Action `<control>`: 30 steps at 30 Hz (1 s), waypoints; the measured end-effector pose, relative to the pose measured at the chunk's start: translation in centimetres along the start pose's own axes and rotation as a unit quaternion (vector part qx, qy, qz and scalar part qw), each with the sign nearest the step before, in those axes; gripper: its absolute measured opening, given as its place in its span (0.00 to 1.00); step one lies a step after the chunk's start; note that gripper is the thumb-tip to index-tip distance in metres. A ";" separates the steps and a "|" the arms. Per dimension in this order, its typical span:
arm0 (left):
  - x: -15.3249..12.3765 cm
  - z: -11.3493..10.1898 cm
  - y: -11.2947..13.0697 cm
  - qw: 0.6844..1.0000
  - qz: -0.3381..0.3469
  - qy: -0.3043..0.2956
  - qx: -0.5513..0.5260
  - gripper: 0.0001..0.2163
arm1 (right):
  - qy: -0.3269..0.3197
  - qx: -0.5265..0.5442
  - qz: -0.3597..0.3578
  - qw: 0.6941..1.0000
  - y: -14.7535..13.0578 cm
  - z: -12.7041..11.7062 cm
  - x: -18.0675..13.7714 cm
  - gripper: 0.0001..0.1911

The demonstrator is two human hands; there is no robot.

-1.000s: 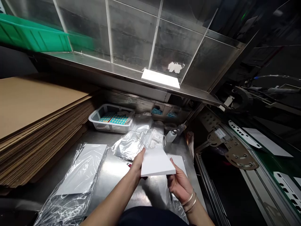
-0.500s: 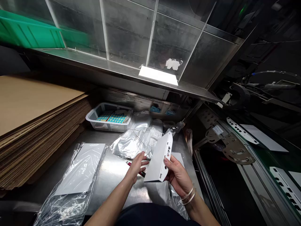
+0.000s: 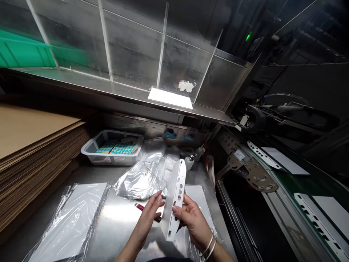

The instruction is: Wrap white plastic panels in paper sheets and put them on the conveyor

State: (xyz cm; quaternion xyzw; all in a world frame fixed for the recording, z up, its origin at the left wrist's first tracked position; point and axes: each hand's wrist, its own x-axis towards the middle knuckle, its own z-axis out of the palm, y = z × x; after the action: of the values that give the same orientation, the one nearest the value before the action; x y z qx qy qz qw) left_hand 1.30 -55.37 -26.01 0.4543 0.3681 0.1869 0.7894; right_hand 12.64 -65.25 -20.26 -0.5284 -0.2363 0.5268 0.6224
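I hold a flat white device (image 3: 175, 200) on edge above the steel bench (image 3: 117, 225), its narrow side with several port cut-outs facing me. My right hand (image 3: 191, 220), with bangles on the wrist, grips its right face, fingers curled round it. Against its left face rests my left hand (image 3: 149, 218), fingers stretched along it. A red pen-like thing (image 3: 141, 208) lies on the bench just under my left hand. Behind the device lies a heap of clear plastic bags (image 3: 144, 176).
A bagged white sheet (image 3: 71, 218) lies at the left front. A stack of cardboard sheets (image 3: 29, 153) fills the left. A grey tray (image 3: 94, 154) with blue dot stickers stands at the back. A white box (image 3: 170, 98) sits on the shelf. A conveyor (image 3: 286, 189) runs on the right.
The white device turned from lying flat in my hands to standing on edge with its ports towards me. My view shifted right and down.
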 end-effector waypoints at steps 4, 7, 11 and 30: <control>-0.5 0.5 0.2 1.000 0.000 0.005 -0.024 0.27 | 0.005 -0.010 0.004 1.000 -0.2 0.3 0.0 0.23; -1.0 0.9 0.5 0.999 -0.009 0.014 -0.027 0.27 | -0.003 -0.016 0.004 1.000 -0.5 0.5 -0.2 0.24; -1.5 0.9 0.6 1.000 -0.007 0.004 -0.018 0.27 | -0.013 -0.022 0.006 1.000 -0.6 0.6 -0.2 0.23; -8.4 -10.3 -2.8 0.930 -0.032 0.252 -0.267 0.41 | -0.082 -0.679 -0.163 0.711 5.8 7.4 14.1 0.12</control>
State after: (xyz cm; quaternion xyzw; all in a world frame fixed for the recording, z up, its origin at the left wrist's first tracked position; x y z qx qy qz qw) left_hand -12.09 -56.16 -28.18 0.1526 0.5053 0.3615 0.7686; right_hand 8.71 -50.09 -26.79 -0.7167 -0.6629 0.1563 0.1499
